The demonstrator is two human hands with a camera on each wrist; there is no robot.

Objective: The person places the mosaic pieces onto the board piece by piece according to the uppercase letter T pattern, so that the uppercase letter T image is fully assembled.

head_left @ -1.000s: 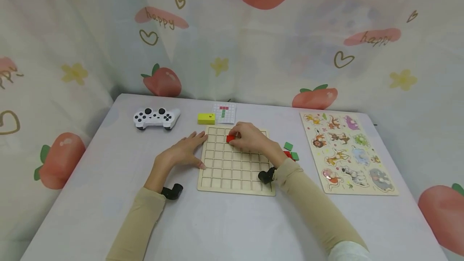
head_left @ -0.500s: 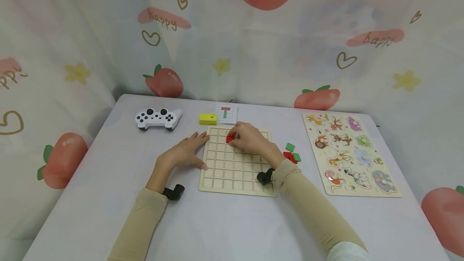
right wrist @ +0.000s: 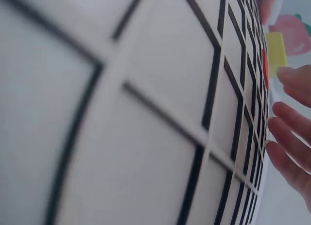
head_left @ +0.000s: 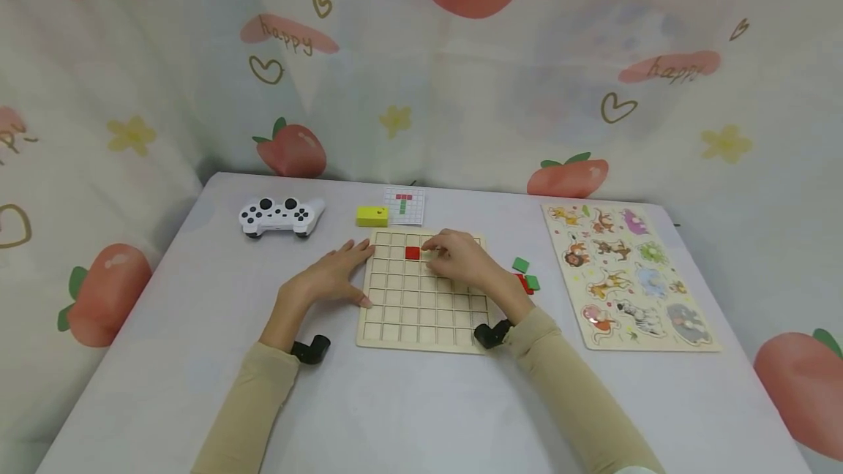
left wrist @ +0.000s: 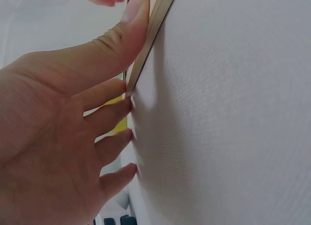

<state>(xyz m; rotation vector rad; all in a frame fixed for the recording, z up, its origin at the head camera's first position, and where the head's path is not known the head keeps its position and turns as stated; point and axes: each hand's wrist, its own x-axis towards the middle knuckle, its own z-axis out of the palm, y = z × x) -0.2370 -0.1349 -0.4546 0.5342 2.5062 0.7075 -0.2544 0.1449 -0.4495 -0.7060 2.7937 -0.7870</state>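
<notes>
Head view: from my remote seat I see the red tile (head_left: 412, 253) lying in a cell near the top of the wooden grid board (head_left: 401, 317), mid-frame. The right hand (head_left: 464, 262) is just right of it, thumb and forefinger parted with nothing between them; whether a fingertip brushes the tile I can't tell. The left hand (head_left: 331, 275) has its fingers spread along the board's left edge, thumb against the rim. I judge the tile light, stiff, rather smooth and hardly fragile; I'd pinch it by opposite edges, since its flat face offers little grip. The board looks rigid but light enough to slide, so I'd steady it by its rim. Loose green tiles (head_left: 521, 265) lie right of centre.
</notes>
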